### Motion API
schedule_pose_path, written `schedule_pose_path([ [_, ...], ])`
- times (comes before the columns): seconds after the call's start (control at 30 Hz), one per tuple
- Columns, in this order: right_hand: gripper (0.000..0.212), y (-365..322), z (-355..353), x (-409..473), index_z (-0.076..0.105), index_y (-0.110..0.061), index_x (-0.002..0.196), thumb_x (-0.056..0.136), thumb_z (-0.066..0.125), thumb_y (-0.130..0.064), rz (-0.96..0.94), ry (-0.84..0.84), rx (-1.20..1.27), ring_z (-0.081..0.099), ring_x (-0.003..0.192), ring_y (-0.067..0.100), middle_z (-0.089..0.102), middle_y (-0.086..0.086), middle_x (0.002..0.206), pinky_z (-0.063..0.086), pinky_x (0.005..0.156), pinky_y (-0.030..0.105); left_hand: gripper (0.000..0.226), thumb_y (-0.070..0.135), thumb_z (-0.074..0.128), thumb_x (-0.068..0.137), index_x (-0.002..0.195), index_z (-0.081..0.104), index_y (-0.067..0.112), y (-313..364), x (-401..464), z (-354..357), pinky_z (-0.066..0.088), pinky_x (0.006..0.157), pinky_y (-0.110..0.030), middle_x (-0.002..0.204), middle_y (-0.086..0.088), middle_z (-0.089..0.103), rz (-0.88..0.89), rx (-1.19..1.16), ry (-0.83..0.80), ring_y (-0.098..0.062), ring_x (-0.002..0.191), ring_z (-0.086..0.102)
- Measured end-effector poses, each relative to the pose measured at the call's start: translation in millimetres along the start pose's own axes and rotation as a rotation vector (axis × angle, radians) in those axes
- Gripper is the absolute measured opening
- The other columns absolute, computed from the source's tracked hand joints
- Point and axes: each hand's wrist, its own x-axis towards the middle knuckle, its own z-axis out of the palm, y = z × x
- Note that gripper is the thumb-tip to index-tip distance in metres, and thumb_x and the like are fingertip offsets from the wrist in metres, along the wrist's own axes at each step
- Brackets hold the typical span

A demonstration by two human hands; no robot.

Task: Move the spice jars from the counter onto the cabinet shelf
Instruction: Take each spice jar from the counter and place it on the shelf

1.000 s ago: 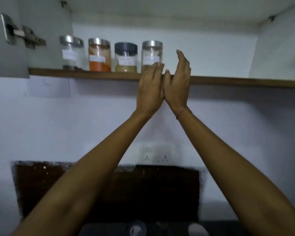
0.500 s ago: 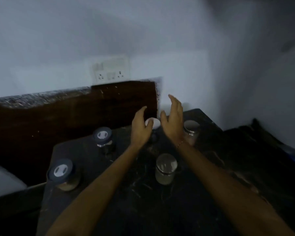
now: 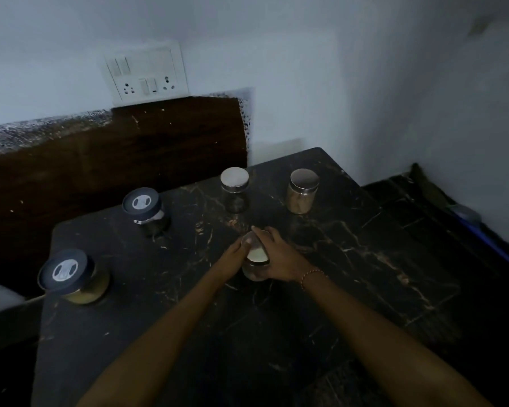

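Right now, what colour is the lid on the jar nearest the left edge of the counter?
Dark blue-grey lid with a pale centre mark, seen in the head view.

This is a home kitchen, dimly lit. A black stone counter with pale brown veining [image 3: 350, 259] fills a corner between plain whitewashed walls [image 3: 423, 83]. Behind it runs a dark brown backsplash panel [image 3: 115, 160] with a speckled upper edge, and above that sits a white wall plate of switches and sockets [image 3: 146, 74], the kind fitted over a worktop for small appliances. On the counter stand small glass storage jars holding powders: two with round dark blue lids [image 3: 66, 273] [image 3: 141, 202] and two with shiny steel lids [image 3: 234, 177] [image 3: 304, 178], spaced well apart.
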Motion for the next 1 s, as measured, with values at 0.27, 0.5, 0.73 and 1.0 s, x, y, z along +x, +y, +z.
schedule_pose_path([
  [0.27,0.089,-24.6,-37.6,10.4,0.029,-0.022,0.143,0.068,0.078,-0.025,-0.064,0.096,0.162,0.042,0.126,0.023,0.039,0.008,0.139,0.041,0.104,0.039,0.054,0.048,0.024,0.097,0.14,0.038,0.018,32.1,-17.5,-18.0,0.031,0.109,-0.036,0.146,-0.01,0.04,-0.067,-0.178,0.03,-0.022,0.131,0.041],
  [0.5,0.063,-69.8,-105.6,8.3,0.043,-0.028,0.128,0.075,0.071,-0.008,-0.217,-0.048,0.807,0.048,0.119,0.021,0.047,-0.005,0.127,0.049,0.089,0.027,0.057,0.061,0.035,0.084,0.128,0.049,0.029,86.6,-31.9,-50.6,0.051,0.091,-0.037,0.136,-0.01,0.05,0.08,-0.406,-0.052,-0.02,0.118,0.057],
  [0.73,0.048,-114.4,-112.1,7.2,0.053,-0.015,0.119,0.071,0.059,-0.018,-0.312,-0.03,1.34,0.06,0.1,0.023,0.061,0.008,0.111,0.048,0.088,0.042,0.072,0.061,0.076,0.054,0.113,0.058,0.025,131.9,-51.1,-63.9,0.058,0.073,-0.032,0.102,-0.001,0.073,0.26,-0.515,-0.128,-0.017,0.095,0.07],
  [1.0,0.03,-161.6,-112.3,11.0,0.061,-0.014,0.105,0.097,0.036,-0.029,-0.182,0.464,1.028,0.068,0.082,0.016,0.073,0.003,0.093,0.055,0.064,0.022,0.059,0.023,0.067,0.081,0.133,0.039,0.016,160.1,-66.6,-65.1,0.051,0.093,-0.041,0.128,-0.01,0.055,0.371,-0.357,0.216,-0.023,0.111,0.059],
])
